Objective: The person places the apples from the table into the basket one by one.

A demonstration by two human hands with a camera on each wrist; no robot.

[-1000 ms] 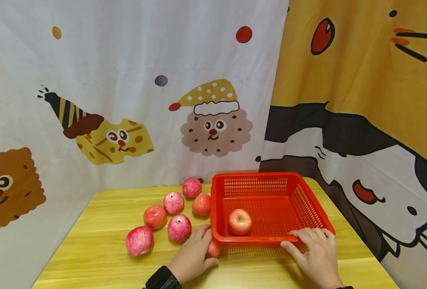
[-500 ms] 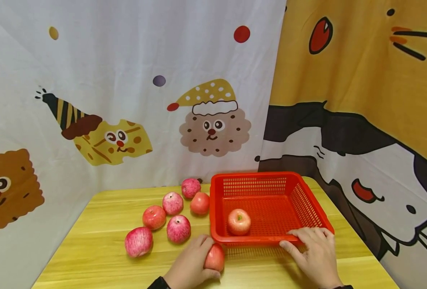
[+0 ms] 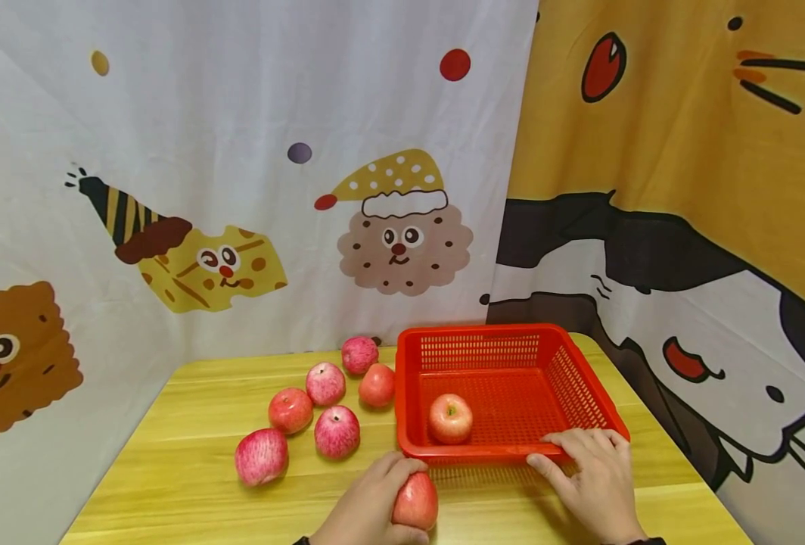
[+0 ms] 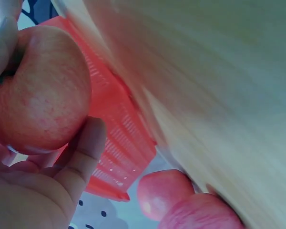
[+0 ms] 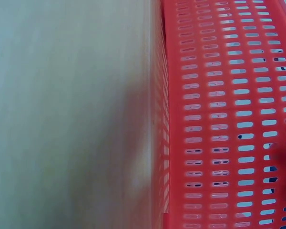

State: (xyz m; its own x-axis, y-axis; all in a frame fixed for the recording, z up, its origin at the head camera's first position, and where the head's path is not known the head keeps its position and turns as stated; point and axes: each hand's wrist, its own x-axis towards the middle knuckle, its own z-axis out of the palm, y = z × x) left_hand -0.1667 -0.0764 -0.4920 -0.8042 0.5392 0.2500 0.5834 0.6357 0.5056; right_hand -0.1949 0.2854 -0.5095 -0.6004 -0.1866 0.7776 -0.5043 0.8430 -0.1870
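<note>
My left hand [image 3: 368,506] grips a red apple [image 3: 417,501] in front of the basket's near left corner. In the left wrist view, the fingers and thumb curl round that apple [image 4: 45,95]. At the near right of the red plastic basket [image 3: 473,452], my right hand [image 3: 596,484] holds the rim, its fingers over the top and its thumb on the outer side. One apple [image 3: 451,418] sits inside the basket at the left. The right wrist view takes in the slotted basket wall [image 5: 229,114] but not the hand itself.
Several loose apples lie left of the basket, among them a streaked one [image 3: 262,456], a pink one [image 3: 337,432] and a red one [image 3: 377,384] close to the basket's side. The wooden table [image 3: 184,424] meets a printed curtain [image 3: 253,98] at the back.
My left hand has brought its apple from beside the basket's near left corner toward the table's front and slightly right. My right hand stays on the basket rim.
</note>
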